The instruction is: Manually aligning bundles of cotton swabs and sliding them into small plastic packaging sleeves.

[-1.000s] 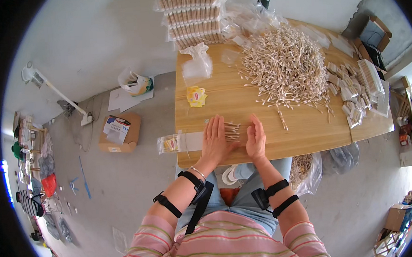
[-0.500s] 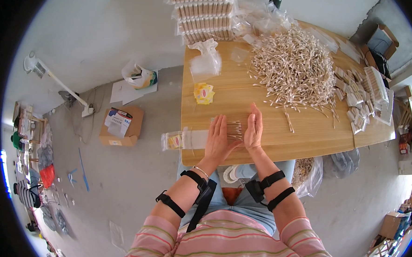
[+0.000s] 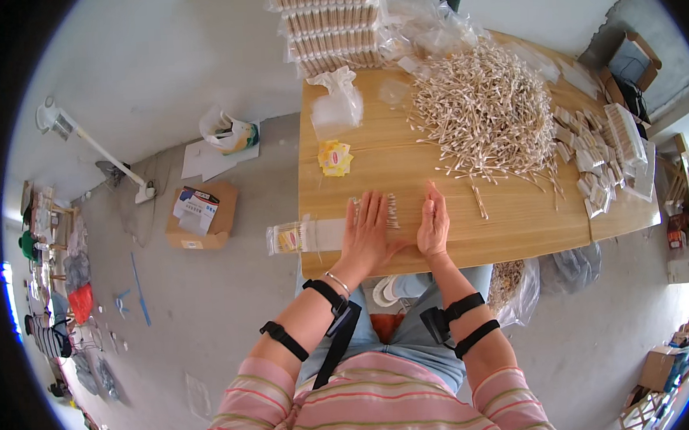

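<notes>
The right hand [image 3: 434,224] now stands apart from the left hand [image 3: 370,233], where a second ago the two lay almost together over the small row of cotton swabs [image 3: 391,210]. That row shows more openly in the gap between them, and the left hand lies flatter on the wooden table [image 3: 516,221].

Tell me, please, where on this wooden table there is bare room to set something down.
Bare wood lies between the yellow packet and the left hand, and along the near edge right of the right hand, below the cotton swab pile. The far edge with clear plastic bags and the right end with small packets are crowded.
</notes>
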### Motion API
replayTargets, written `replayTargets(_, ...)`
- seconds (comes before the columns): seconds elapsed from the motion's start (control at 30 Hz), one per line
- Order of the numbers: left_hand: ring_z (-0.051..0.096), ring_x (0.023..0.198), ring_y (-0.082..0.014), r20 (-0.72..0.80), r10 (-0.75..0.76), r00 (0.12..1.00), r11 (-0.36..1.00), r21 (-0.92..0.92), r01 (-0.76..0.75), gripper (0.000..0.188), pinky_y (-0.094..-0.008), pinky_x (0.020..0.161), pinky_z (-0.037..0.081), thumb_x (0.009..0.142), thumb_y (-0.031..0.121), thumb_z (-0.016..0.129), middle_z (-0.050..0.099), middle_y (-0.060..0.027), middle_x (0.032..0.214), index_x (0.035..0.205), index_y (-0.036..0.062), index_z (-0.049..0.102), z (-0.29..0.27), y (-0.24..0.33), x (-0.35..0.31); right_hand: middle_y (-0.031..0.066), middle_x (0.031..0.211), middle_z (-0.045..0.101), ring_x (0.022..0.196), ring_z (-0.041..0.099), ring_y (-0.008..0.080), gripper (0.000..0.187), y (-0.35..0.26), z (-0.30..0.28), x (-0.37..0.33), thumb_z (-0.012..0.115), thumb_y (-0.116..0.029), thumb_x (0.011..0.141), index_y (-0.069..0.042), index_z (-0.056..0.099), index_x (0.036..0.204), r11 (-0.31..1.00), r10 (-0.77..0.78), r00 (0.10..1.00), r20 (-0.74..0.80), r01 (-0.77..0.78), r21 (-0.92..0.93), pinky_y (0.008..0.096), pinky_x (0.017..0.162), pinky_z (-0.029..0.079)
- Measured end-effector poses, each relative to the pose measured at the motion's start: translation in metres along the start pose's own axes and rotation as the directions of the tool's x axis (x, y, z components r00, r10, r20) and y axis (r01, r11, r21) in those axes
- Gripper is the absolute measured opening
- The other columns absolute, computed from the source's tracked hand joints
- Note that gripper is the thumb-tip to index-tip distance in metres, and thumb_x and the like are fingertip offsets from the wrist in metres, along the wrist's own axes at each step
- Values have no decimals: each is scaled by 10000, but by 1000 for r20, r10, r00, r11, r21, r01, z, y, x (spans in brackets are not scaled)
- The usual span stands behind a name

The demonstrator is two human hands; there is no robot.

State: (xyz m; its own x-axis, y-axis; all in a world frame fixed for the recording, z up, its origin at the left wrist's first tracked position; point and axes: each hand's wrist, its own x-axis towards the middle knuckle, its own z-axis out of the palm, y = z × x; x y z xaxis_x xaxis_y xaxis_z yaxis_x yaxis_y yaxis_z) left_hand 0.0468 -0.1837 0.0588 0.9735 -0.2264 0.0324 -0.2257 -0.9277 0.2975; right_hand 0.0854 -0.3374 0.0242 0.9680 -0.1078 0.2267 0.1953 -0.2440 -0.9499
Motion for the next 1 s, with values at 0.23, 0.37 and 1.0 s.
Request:
replayTargets(0.23,101,1452,-303,121,-18,992,991,132,2,1024,-493,1158,68,784,673,538,174,-192,1544,1479,7,188,7,5,2,243,1351,477,1293,436,346,432,-2,-2,2,361,-264,1022,38,442,1320,1000,5,1000,18,-6,27,384,1069,337)
replayTargets(0.37,125,1440,-333,-57,-14,998,999,-53,11,955,-485,1157,91,826,575,577,181,-217,1533,1473,-9,188,11,-4,-5,234,1379,455,1322,404,325,417,-6,1,1,364,-240,1023,41,437,1322,997,22,999,47,-25,67,371,1087,311)
replayTargets(1.0,198,1425,-260,-119,-458,881,-115,-975,-192,713,-358,1160,158,997,490,343,204,-171,1534,1474,-17,184,32,-39,13,217,1485,302,1417,208,358,588,-19,44,3,458,-328,967,19,317,1421,837,-240,910,338,370,-403,438,1153,173)
